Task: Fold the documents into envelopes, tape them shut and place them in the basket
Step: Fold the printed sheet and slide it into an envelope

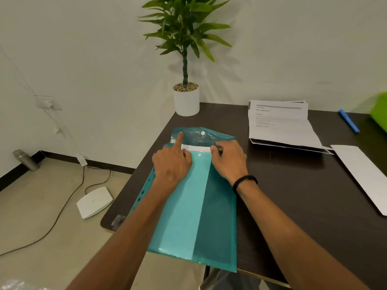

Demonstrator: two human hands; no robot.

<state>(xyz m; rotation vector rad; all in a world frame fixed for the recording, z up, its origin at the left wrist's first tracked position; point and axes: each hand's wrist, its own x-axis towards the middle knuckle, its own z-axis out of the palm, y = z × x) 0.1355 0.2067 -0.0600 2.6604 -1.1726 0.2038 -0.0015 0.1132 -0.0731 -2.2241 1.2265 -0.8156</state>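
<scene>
A teal plastic envelope [215,216] lies lengthwise on the dark table [303,195], its snap flap [201,136] open at the far end. A folded white document [184,206] shows through it, its top edge sticking out at the mouth. My left hand [170,162] rests on the envelope's left side, index finger stretched onto the flap. My right hand [227,161] pinches the envelope's mouth edge by the paper's corner. A stack of printed documents [280,124] lies at the far right, with a folded white sheet [364,176] near it.
A potted plant [186,99] stands at the table's far left corner. A blue pen [348,121] and a green object [380,114] sit at the right edge. On the floor left of the table lie a white device [94,201], cables and a metal bottle [26,160].
</scene>
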